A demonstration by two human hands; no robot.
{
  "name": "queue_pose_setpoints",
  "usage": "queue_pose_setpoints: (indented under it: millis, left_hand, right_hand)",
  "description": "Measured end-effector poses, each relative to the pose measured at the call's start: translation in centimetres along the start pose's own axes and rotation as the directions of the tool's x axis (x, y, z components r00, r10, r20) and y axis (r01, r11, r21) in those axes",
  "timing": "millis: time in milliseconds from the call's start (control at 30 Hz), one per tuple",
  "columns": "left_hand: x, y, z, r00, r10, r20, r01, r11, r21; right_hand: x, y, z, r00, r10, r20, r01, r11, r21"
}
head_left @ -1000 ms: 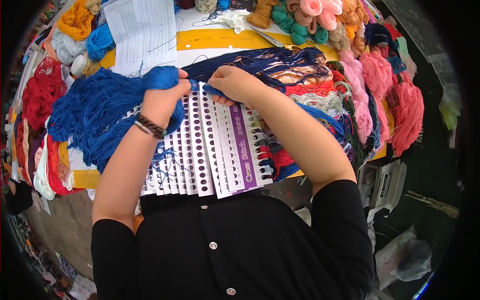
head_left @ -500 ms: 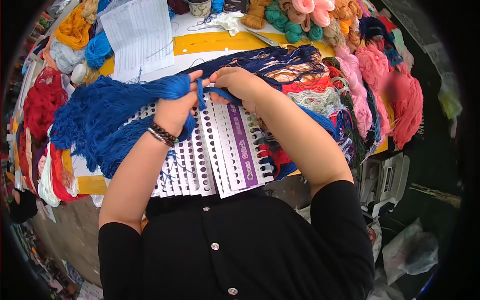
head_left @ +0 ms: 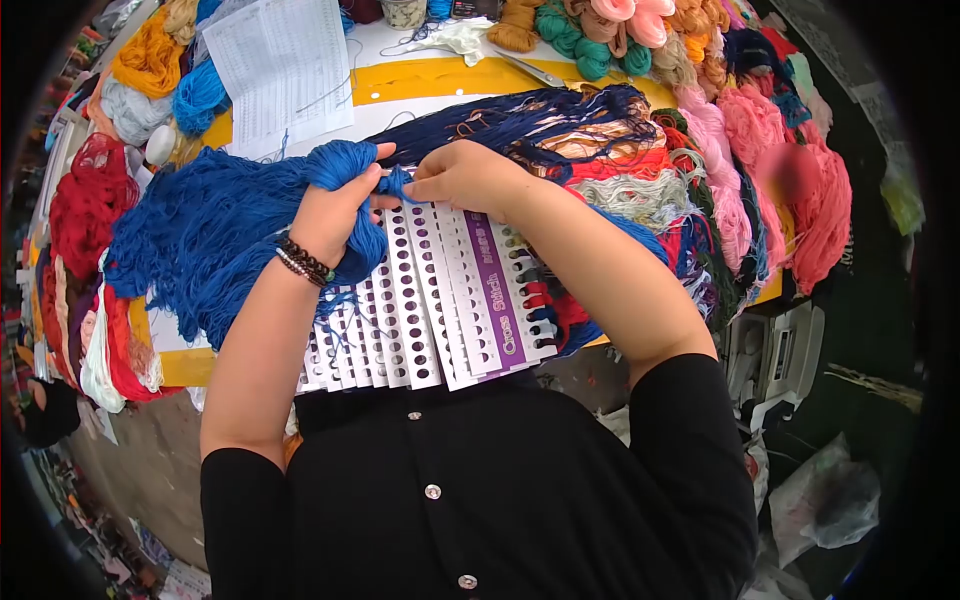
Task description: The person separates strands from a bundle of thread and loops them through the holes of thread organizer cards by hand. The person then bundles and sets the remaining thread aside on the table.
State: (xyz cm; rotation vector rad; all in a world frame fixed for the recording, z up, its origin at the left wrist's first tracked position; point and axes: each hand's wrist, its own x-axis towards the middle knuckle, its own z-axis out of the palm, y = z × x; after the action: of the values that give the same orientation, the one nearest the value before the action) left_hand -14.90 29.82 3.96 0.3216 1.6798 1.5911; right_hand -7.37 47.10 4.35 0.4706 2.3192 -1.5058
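Narrow gap btwn paper [head_left: 275, 70] & navy thread [head_left: 480, 118]; blue thread pile [head_left: 200, 225] blocks L side.

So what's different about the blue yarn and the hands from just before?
The left hand had its fingers spread; now they curl in around the blue yarn, which has bunched up on top. The right hand had a longer strip stretched along its fingers; now it pinches a short bit by the left hand. The scissors and paper stayed put.
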Motion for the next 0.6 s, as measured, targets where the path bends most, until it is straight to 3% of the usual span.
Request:
queue_pose_setpoints:
  millis: [33,100,167,267,300,333,367,400,433,600]
  left_hand:
    - [0.0,-0.1,0.1,1.0,0.025,0.001,-0.025,1.0,0.009]
    - [0.0,-0.3,0.2,1.0,0.015,0.013,-0.015,1.0,0.005]
    - [0.1,-0.3,0.2,0.999,0.014,0.038,-0.011,0.998,-0.062]
    - [0.1,-0.3,0.0,0.997,0.078,-0.015,-0.078,0.997,-0.001]
    - [0.2,-0.5,-0.3,0.992,0.126,-0.027,-0.122,0.986,0.112]
    - [0.2,-0.5,-0.7,0.992,0.126,-0.027,-0.122,0.986,0.112]
    - [0.3,-0.6,-1.3,0.995,0.103,-0.017,-0.1,0.988,0.118]
    - [0.3,-0.6,-1.8,0.997,0.08,-0.007,-0.079,0.989,0.124]
    - [0.3,-0.3,-2.2,0.999,-0.021,-0.024,0.019,0.997,-0.073]
    - [0.8,-0.7,-2.3,0.994,0.081,-0.074,-0.078,0.996,0.044]
  right_hand:
    - [-0.1,0.2,-0.3,1.0,0.002,0.002,-0.002,1.0,-0.001]
    - [-0.5,0.2,-1.0,0.997,0.025,0.069,-0.048,0.933,0.357]
    - [-0.4,0.2,-0.9,0.995,0.065,0.072,-0.088,0.914,0.395]
    - [-0.7,-0.2,-0.8,0.988,0.147,0.045,-0.153,0.917,0.369]
    - [0.4,1.2,-0.2,0.993,0.111,-0.042,-0.096,0.96,0.265]
    - [0.9,1.6,0.1,0.99,0.065,-0.124,-0.046,0.987,0.153]
    - [1.1,1.9,0.3,0.99,0.067,-0.124,-0.047,0.987,0.155]
    - [1.0,1.7,0.5,0.991,0.084,-0.108,-0.08,0.996,0.042]
    - [0.9,1.5,0.5,0.99,0.103,-0.096,-0.11,0.991,-0.071]
    - [0.8,1.4,0.6,0.984,0.131,-0.121,-0.152,0.971,-0.185]
